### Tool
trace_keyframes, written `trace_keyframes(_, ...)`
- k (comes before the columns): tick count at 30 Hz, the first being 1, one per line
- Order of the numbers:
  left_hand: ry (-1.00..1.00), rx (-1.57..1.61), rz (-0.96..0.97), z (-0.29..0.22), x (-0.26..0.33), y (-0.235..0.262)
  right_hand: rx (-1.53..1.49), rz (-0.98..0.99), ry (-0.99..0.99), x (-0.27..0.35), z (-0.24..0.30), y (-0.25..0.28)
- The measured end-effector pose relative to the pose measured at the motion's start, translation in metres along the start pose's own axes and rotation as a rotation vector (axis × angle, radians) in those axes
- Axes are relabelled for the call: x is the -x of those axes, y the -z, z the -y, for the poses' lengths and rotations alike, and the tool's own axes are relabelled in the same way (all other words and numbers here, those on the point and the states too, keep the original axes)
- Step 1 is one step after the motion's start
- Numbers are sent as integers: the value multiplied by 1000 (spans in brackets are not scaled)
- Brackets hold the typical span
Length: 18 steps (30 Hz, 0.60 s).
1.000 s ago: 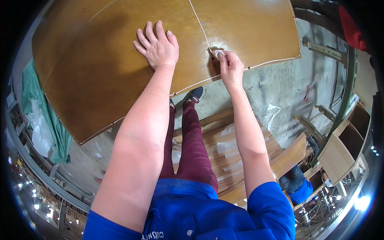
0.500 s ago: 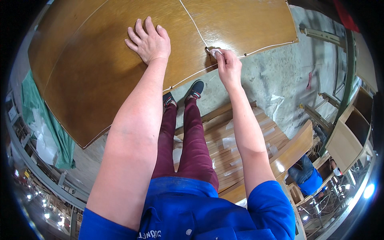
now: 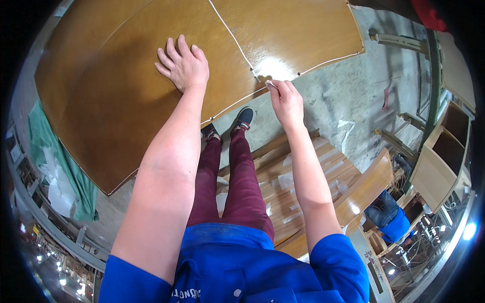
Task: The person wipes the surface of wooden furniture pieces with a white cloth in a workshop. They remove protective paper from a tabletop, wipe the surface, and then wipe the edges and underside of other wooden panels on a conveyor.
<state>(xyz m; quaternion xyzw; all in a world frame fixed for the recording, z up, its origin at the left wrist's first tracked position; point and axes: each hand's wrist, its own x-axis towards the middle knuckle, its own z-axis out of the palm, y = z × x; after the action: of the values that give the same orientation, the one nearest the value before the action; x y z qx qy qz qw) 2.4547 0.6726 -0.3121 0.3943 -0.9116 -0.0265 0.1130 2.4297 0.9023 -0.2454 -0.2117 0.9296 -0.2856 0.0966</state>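
Note:
A large, glossy brown wooden panel [image 3: 116,111] lies before me, with a white line [image 3: 231,35] running across it and another along its near edge. My left hand [image 3: 184,68] rests flat on the panel, fingers spread. At the near edge, close to where the two white lines meet, my right hand [image 3: 287,101] pinches a small white wad [image 3: 270,85]; whether it is cloth or paper I cannot tell. Small dark spots [image 3: 298,73] mark the near edge beside that hand.
Below my right arm lies a stack of wooden boards [image 3: 318,171] with white sheets on it. Green sheeting [image 3: 50,151] hangs at the left. Cabinet frames [image 3: 444,156] stand at the right, near a person in blue [image 3: 394,224]. Metal supports [image 3: 401,43] jut out at the far right.
My right hand has drawn the white wad a little toward me, from the meeting of the lines to the panel's edge. The left hand stays flat; the whole view has shifted slightly.

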Motion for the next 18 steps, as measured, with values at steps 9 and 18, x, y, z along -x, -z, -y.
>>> trace_keyframes(9,6,-63,21,-4,-1,20,-1523,-69,-657,52,24,92)
trace_keyframes(18,68,-164,118,-36,0,60,-1987,-56,-909,138,-43,177)
